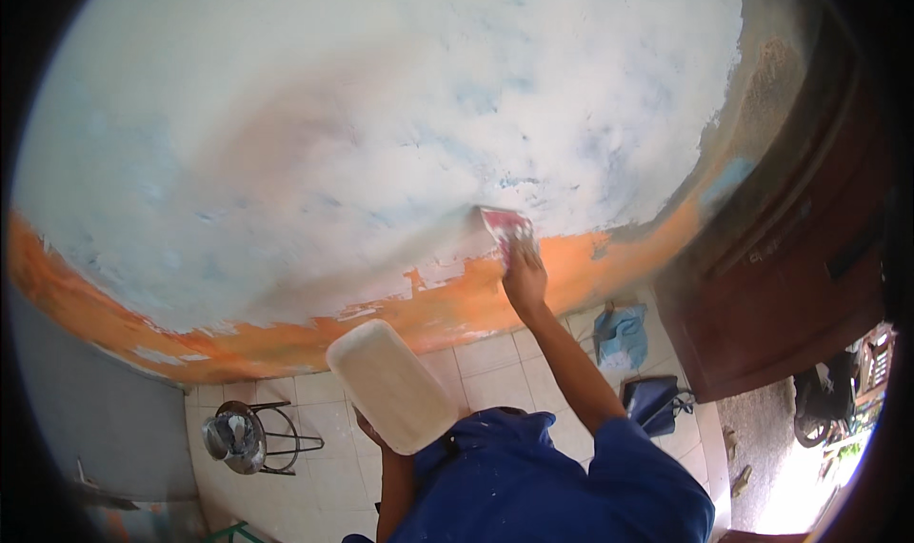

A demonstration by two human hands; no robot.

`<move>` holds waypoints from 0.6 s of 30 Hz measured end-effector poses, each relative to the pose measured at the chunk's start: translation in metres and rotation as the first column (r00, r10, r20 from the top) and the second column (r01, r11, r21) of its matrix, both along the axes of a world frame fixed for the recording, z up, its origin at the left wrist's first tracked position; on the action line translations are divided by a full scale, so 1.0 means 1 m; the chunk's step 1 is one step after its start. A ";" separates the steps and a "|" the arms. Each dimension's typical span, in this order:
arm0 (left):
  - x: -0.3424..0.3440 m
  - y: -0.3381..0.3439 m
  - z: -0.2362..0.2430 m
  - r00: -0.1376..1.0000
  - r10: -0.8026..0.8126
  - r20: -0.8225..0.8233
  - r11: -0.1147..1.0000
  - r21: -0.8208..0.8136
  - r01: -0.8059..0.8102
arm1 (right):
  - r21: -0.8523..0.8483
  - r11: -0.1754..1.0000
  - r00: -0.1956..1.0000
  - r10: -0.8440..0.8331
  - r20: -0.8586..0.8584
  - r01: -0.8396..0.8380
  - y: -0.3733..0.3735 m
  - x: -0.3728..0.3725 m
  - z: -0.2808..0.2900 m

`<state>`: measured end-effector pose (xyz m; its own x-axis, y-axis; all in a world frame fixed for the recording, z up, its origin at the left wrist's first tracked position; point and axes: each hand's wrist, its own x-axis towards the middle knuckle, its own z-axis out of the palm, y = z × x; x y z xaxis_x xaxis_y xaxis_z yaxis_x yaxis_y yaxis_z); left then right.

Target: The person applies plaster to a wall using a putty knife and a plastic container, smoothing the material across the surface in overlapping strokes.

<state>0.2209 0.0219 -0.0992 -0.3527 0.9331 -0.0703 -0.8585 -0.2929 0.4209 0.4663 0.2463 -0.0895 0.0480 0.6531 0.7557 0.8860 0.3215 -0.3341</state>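
In my right hand [526, 281] is a flat reddish putty spreader [505, 222] smeared with white, its far edge against the wall. The wall [381, 115] carries a pale, patchy white-blue coat above, and an orange strip [457, 300] shows along its bottom. My right fingers are closed on the near end of the spreader. A shallow off-white rectangular tray [392, 386] rests tilted in my left hand [369, 432]. Most of that hand is hidden beneath the tray.
A round stool [249, 462] at left bears a metal container [230, 435]. Blue cloth [621, 335] and a dark bag [651, 405] lie on the tiled floor [500, 391]. At right stands a dark red door [781, 286]; a motorbike [824, 405] and sandals [741, 479] are outside.
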 end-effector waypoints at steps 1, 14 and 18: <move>0.005 0.000 0.007 0.999 -0.024 0.044 1.000 0.004 0.023 | -0.029 0.999 0.998 -0.023 -0.060 0.021 -0.012 0.001 0.010; -0.016 0.005 -0.055 0.976 0.068 -0.206 0.997 0.046 -0.060 | 0.186 0.982 0.985 0.011 0.173 -0.044 0.069 -0.017 0.053; -0.013 0.015 -0.039 0.997 -0.050 -0.058 0.999 0.012 0.051 | 0.155 0.985 0.978 0.040 0.204 -0.073 0.053 -0.001 0.027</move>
<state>0.2082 0.0367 -0.1386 -0.3085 0.9504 -0.0388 -0.8469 -0.2559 0.4662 0.4657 0.2993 -0.0621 -0.1475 0.5194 0.8417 0.9082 0.4081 -0.0927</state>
